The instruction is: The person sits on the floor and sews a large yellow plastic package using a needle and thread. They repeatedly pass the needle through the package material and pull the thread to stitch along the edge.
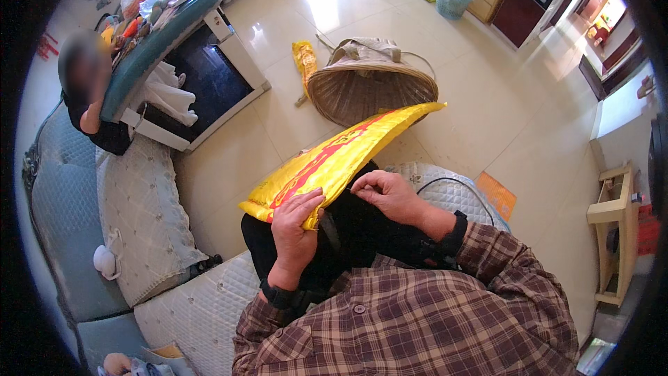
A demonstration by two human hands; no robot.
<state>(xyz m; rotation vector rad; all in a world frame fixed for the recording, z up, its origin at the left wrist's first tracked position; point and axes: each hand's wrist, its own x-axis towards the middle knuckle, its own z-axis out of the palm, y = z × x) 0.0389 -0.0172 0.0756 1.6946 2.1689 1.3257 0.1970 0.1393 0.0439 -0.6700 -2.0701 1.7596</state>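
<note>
A yellow woven plastic sack (334, 159) with red print lies across my lap, its far corner rising toward the upper right. My left hand (295, 230) grips the sack's near edge at its lower corner, the thumb side pressed over the fabric. Close to the sack's right edge, my right hand (389, 196) is pinched at thumb and forefinger. A tiny thin thing, perhaps a needle or thread, shows at those fingertips; it is too small to tell. Beyond the sack a woven bamboo basket (373, 89) rests tipped on the floor, its mouth toward me.
A yellow packet (304, 65) lies beside the basket. To the left, a person (91, 94) sits by a table (162, 57) heaped with things. A padded stool (443, 183) is at my right, near an orange sheet (496, 196). A wooden stand (610, 230) is farther right.
</note>
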